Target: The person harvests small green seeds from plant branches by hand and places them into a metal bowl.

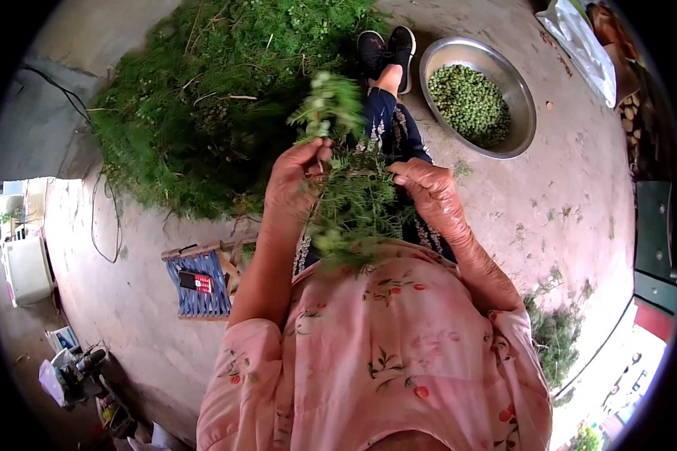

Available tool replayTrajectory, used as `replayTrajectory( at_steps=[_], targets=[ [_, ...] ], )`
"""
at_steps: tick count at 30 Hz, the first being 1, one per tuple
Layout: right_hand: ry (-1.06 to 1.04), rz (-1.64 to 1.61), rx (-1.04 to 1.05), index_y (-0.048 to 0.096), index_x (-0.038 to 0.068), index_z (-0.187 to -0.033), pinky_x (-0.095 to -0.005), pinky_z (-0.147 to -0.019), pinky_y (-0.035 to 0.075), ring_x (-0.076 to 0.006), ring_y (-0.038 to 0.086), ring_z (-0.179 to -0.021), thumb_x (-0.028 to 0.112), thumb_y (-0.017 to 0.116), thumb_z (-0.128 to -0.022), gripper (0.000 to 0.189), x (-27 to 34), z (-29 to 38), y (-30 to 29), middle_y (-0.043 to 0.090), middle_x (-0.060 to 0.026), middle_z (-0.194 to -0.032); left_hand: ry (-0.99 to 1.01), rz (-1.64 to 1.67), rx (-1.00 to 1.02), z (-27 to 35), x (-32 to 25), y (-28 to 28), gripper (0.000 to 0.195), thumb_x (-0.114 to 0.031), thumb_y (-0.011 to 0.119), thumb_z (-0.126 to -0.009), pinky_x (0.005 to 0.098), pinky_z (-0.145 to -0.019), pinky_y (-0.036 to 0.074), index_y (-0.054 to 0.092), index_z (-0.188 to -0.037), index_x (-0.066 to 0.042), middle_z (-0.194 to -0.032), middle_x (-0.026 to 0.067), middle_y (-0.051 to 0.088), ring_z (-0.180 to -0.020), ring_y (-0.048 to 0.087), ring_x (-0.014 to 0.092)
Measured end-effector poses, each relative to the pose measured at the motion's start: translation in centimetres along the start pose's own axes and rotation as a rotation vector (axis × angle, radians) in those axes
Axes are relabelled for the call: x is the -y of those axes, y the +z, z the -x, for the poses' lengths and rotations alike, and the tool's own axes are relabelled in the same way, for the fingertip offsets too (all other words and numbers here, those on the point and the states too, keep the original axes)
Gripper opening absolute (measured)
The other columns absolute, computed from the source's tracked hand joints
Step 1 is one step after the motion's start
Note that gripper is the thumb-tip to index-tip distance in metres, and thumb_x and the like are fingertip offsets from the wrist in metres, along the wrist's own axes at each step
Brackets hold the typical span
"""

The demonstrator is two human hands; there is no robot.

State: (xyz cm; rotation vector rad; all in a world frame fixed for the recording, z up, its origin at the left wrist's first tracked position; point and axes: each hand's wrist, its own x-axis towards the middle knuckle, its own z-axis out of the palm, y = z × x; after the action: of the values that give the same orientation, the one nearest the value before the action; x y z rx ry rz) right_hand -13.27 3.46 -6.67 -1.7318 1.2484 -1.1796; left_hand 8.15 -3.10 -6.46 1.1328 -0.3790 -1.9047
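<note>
Over my lap, a leafy green conifer branch point(356, 206) spreads between my two hands, its feathery foliage partly blurred. My left hand point(296, 169) pinches a stem; a blurred sprig with pale green cones point(324, 101) sticks up from those fingertips. The fingers of my right hand point(429, 189) are closed on the branch's other side. To the right of my feet, a wide metal basin point(520, 107) holds many small green cones or berries point(468, 104). A large heap of cut conifer branches point(203, 113) covers the floor ahead and to the left.
Left of me stands a low stool with a blue woven seat point(200, 299), a mobile phone point(196, 281) lying on it. A smaller pile of branches point(555, 338) is at the right. A white plastic bag point(584, 51) lies beyond the basin. A black cable point(94, 225) trails at the left.
</note>
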Motion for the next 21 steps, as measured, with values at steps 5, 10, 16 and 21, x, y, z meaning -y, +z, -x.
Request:
replayTrajectory(
  at_steps=[5,10,16,21],
  targets=[
    [0.015,-0.112,0.010,0.060,-0.002,-0.092,-0.0252,-0.060,0.043,-0.0186,0.053,-0.062,-0.006,0.057,-0.078,0.015,0.3,0.3,1.7,0.056,-0.0104,-0.070,-0.003,0.016,0.166,-2.3,1.4,-2.3,0.018,-0.015,0.059,-0.085,0.0170,-0.045,0.033,0.059,-0.092,0.002,-0.069,0.0003,0.058,-0.049,0.042,0.005],
    [0.044,-0.045,0.028,0.060,-0.002,-0.092,-0.0253,-0.060,0.042,-0.0189,0.053,-0.063,-0.006,0.056,-0.078,0.015,1.6,-0.1,1.4,0.056,-0.0105,-0.071,0.103,-0.051,0.108,-3.0,1.2,-1.9,0.023,-0.016,0.060,-0.084,0.0170,-0.046,0.032,0.059,-0.097,0.003,-0.070,0.0015,0.058,-0.051,0.043,0.006],
    [0.036,0.082,0.016,0.060,-0.001,-0.090,-0.0292,-0.061,0.046,-0.0267,0.059,-0.067,-0.006,0.059,-0.075,0.016,1.0,1.1,1.0,0.059,-0.0157,-0.075,0.290,-0.165,-0.017,-2.6,0.8,-1.6,0.016,-0.011,0.059,-0.083,0.0211,-0.050,0.039,0.061,-0.089,0.003,-0.074,0.0082,0.063,-0.054,0.052,0.011],
    [0.081,0.166,-0.029,0.058,-0.002,-0.086,-0.0330,-0.057,0.047,-0.0339,0.059,-0.068,-0.001,0.061,-0.075,0.012,2.1,2.2,1.9,0.058,-0.0187,-0.073,0.465,-0.304,-0.086,-3.8,2.5,-2.1,0.012,-0.009,0.059,-0.081,0.0236,-0.051,0.041,0.059,-0.088,0.002,-0.076,0.0086,0.063,-0.058,0.055,0.016]
  ],
)
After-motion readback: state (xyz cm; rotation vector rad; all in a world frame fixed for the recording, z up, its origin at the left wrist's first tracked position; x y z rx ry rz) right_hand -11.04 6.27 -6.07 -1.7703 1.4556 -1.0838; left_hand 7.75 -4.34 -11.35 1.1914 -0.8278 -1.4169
